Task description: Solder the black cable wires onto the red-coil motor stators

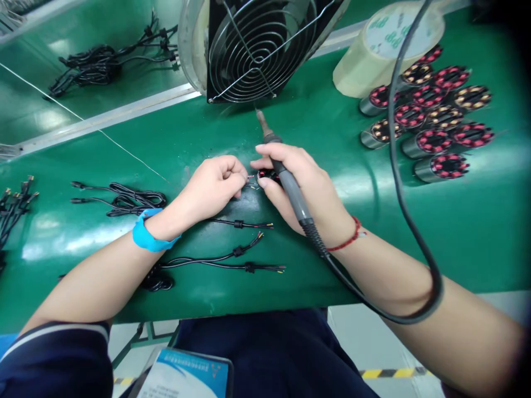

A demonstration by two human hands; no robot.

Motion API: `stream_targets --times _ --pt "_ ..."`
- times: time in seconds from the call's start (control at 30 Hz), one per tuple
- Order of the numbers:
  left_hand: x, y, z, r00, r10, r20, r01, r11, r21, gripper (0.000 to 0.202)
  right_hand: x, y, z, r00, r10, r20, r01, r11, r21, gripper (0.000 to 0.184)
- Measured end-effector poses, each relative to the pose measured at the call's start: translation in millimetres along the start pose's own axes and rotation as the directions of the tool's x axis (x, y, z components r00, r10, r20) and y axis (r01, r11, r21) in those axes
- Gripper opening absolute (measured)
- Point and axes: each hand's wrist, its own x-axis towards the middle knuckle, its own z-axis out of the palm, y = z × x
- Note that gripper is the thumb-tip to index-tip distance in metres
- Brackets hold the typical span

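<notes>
My right hand (321, 190) is closed around the grey handle of a soldering iron (292, 190), whose tip points away from me toward the fan. The thumb and fingers of that hand also steady a small motor stator (269, 174) with dark red windings, mostly hidden by the hand. Just left of it, my left hand (218, 182) pinches thin wires (250, 184) that run to the stator's edge; the fingers cover their other ends. Below my hands lie black cables (238, 251) with stripped red and yellow wire ends.
A fan (258, 61) with a wire guard stands at the back. To the right are a tape roll (365, 55) and several stators (431, 138). Coiled black cables (133, 199) lie on the left of the green table (352, 265). The iron's cord (396, 166) loops over my right forearm.
</notes>
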Motion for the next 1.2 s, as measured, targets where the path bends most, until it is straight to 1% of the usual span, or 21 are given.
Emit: stream_targets --times 0.07,0.2,0.33,0.4,0.53,0.63,0.7,0.77,0.8,0.83,0.87,0.9,0.93,0.97,1.0,1.03,1.07,1.1,1.13,1.17,1.2 --pt "-0.1 0.3 -0.5 1.0 0.011 0.001 -0.011 1.0 0.008 0.011 2.0 2.9 4.0 1.0 0.009 0.008 -0.008 1.0 -0.014 0.043" --pt "1.6 -3.6 -1.7 0.999 0.048 -0.003 -0.048 0.999 0.004 0.01 3.5 6.6 7.8 0.999 0.004 -0.044 -0.004 1.0 -0.001 0.043" --pt "2.2 -10.5 -2.3 0.992 0.105 -0.068 -0.108 0.993 -0.056 0.005 0.9 5.6 7.8 0.996 0.014 -0.092 -0.009 0.999 0.05 0.044" --pt "0.7 -11.8 -2.9 0.986 0.144 -0.087 -0.147 0.988 -0.035 0.002 -0.9 4.1 7.7 0.993 0.007 -0.121 0.003 0.996 0.088 0.047" --pt "-3.5 -9.8 -4.5 0.976 0.215 -0.046 -0.214 0.977 0.02 0.005 -2.6 2.1 8.9 0.988 -0.038 -0.149 0.056 0.991 0.118 0.049" --pt "-5.9 -7.8 -4.6 0.971 0.24 -0.008 -0.239 0.97 0.04 0.007 -2.1 1.7 10.4 0.986 -0.066 -0.152 0.085 0.989 0.121 0.047" --pt "-7.9 -6.8 -3.1 0.967 0.256 0.016 -0.257 0.963 0.086 0.008 -1.9 1.3 11.0 0.983 -0.074 -0.166 0.096 0.987 0.127 0.045" --pt "-10.5 -5.1 -2.5 0.949 0.316 0.019 -0.315 0.937 0.152 0.007 -2.3 0.5 10.6 0.981 -0.079 -0.176 0.102 0.987 0.124 0.044" --pt "-11.8 -3.7 -3.8 0.925 0.379 0.0 -0.372 0.908 0.192 0.007 -2.7 -0.2 9.9 0.981 -0.081 -0.178 0.103 0.988 0.116 0.044" --pt "-12.8 -2.0 -7.1 0.888 0.459 -0.042 -0.437 0.867 0.24 0.007 -3.1 -1.0 8.8 0.979 -0.084 -0.184 0.105 0.989 0.106 0.045" --pt "-13.3 0.0 -12.9 0.834 0.542 -0.106 -0.494 0.817 0.298 0.008 -3.6 -2.0 7.2 0.976 -0.087 -0.199 0.108 0.99 0.096 0.045" --pt "-13.1 2.0 -21.6 0.766 0.614 -0.188 -0.527 0.768 0.364 0.01 -3.9 -2.8 5.3 0.971 -0.091 -0.219 0.113 0.99 0.089 0.045" --pt "-12.3 3.7 -32.8 0.683 0.673 -0.284 -0.535 0.726 0.433 0.012 -4.1 -3.6 3.2 0.966 -0.092 -0.242 0.115 0.99 0.082 0.045" --pt "-10.9 5.0 -46.0 0.588 0.711 -0.386 -0.518 0.697 0.495 0.013 -4.0 -3.9 0.9 0.96 -0.085 -0.265 0.109 0.991 0.077 0.045" --pt "-9.1 5.7 -60.0 0.488 0.724 -0.487 -0.486 0.689 0.538 0.013 -3.7 -3.9 -1.3 0.956 -0.071 -0.285 0.094 0.993 0.071 0.044" --pt "-7.2 5.9 -73.2 0.369 0.731 -0.573 -0.466 0.68 0.567 0.013 -3.2 -3.5 -3.3 0.952 -0.049 -0.301 0.071 0.995 0.065 0.042" --pt "-5.4 5.7 -83.9 0.275 0.719 -0.638 -0.449 0.683 0.576 0.013 -2.4 -2.7 -5.0 0.951 -0.026 -0.309 0.047 0.997 0.06 0.041" --pt "-4.1 5.5 -90.9 0.209 0.704 -0.679 -0.438 0.688 0.579 0.012 -1.5 -1.7 -6.2 0.95 -0.006 -0.313 0.026 0.998 0.057 0.04" --pt "-3.4 5.6 -93.0 0.178 0.701 -0.691 -0.432 0.687 0.584 0.01 -0.5 -0.7 -7.1 0.95 0.007 -0.313 0.012 0.998 0.061 0.04" --pt "-3.6 6.2 -90.0 0.196 0.717 -0.669 -0.43 0.676 0.598 0.009 0.4 0.1 -7.6 0.951 0.011 -0.309 0.011 0.997 0.072 0.04" --pt "-4.6 7.5 -82.4 0.251 0.756 -0.605 -0.436 0.646 0.627 0.008 1.1 0.4 -7.9 0.954 0.009 -0.3 0.019 0.996 0.09 0.041"
